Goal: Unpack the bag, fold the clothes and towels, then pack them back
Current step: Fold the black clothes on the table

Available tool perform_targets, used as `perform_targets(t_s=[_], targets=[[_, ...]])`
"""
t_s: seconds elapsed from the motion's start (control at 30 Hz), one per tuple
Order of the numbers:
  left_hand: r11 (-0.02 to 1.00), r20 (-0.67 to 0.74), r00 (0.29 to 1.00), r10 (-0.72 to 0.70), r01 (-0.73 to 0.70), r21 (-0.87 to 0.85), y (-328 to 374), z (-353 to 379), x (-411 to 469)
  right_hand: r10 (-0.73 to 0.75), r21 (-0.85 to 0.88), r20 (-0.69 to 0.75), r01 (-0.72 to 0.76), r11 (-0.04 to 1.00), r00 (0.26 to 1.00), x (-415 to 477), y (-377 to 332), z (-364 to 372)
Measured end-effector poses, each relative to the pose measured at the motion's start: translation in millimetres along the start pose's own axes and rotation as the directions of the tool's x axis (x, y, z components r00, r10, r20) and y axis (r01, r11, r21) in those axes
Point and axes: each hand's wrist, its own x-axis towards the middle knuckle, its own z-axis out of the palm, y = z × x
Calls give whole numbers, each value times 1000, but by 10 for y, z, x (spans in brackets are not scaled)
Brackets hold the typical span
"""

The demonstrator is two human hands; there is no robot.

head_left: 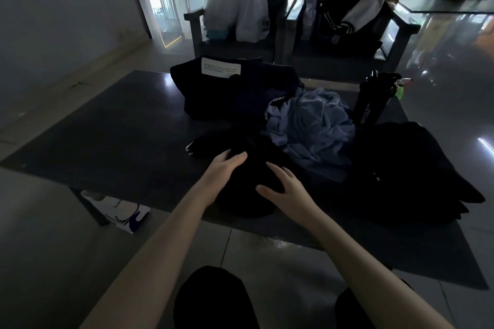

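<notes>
Status: folding stage, early. Left hand (224, 168) and right hand (286, 189) both lie on a black crumpled cloth garment (240, 203) at the near edge of the dark glossy counter (120, 136). Left fingers (238, 157) are straight and close together, right fingers (275, 169) are spread; neither pinches anything.

Not yet folded: light blue terry towel (318, 128), bunched mid-counter, and a black clothes heap (409, 165) to the right.

The dark navy fabric bag (213, 99) behind looks mostly unpacked, though I can't see inside. Nothing looks finished, and repacking hasn't started.
</notes>
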Motion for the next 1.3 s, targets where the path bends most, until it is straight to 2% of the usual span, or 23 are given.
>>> perform_targets(t_s=[0.1,0.13,0.27,0.37,0.5,0.63,0.73,0.83,0.87,0.93,1.0,1.07,1.13,1.3], targets=[[974,158,987,29,8,-227,174,88,-55,-41,0,-8,41,999,999,-41,-57,-37],[972,181,983,45,-1,-236,223,131,-71,-70,14,-21,70,997,997,-53,-77,-51],[990,53,991,124,-127,61,338,253,-100,-130,-5,-188,131,991,973,-30,-128,-73],[973,-20,985,172,-167,160,373,296,-132,-182,-47,-313,176,983,932,10,-165,-93],[954,62,977,204,-212,212,433,280,-205,-138,28,-309,154,988,941,-9,-235,-189],[922,177,960,219,-263,286,518,269,-248,-277,-54,-272,273,961,922,-34,-328,-243],[809,192,932,307,-361,464,563,293,-250,-264,-19,-312,271,962,913,-40,-395,-308],[563,192,887,421,-421,711,521,291,-166,-255,36,-309,279,959,916,-55,-383,-403],[504,207,894,398,-401,765,495,285,-131,-259,56,-308,289,956,916,-68,-378,-436],[463,268,922,281,-375,803,439,291,-71,-252,121,-324,304,945,912,-87,-371,-503],[461,299,929,220,-369,807,367,333,-22,-196,251,-318,282,926,928,-93,-347,-582],[477,247,933,260,-347,807,322,386,1,-151,387,-310,270,882,939,-92,-321,-675],[559,208,939,275,-333,759,352,438,-11,-95,505,-328,259,823,940,-97,-309,-756],[819,306,944,126,-273,505,593,550,-134,17,639,-373,243,729,928,-144,-332,-909]])
